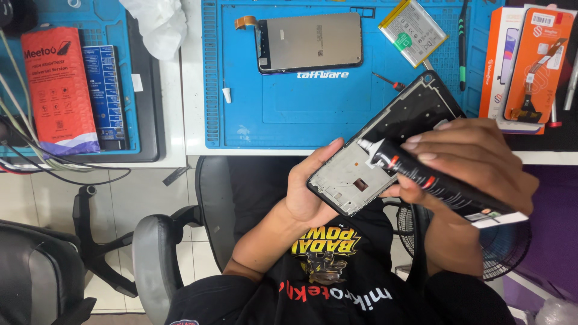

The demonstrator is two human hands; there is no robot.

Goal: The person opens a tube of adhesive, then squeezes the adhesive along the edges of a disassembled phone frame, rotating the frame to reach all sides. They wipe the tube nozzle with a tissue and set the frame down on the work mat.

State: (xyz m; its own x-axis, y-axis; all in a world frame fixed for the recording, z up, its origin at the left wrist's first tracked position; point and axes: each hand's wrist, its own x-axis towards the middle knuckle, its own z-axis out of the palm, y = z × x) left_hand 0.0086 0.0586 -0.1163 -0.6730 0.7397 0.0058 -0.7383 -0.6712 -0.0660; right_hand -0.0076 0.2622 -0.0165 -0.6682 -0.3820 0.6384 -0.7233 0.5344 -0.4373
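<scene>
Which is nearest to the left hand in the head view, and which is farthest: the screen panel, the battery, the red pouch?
From the left hand:
1. Screen panel, lying on the blue mat straight above the hand.
2. Battery, at the mat's upper right.
3. Red pouch, far left on the other mat.

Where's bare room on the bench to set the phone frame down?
The blue mat is bare below the screen panel, left of the phone frame. A white strip lies bare between the two mats. It is crowded at right: battery, orange boxes.
</scene>
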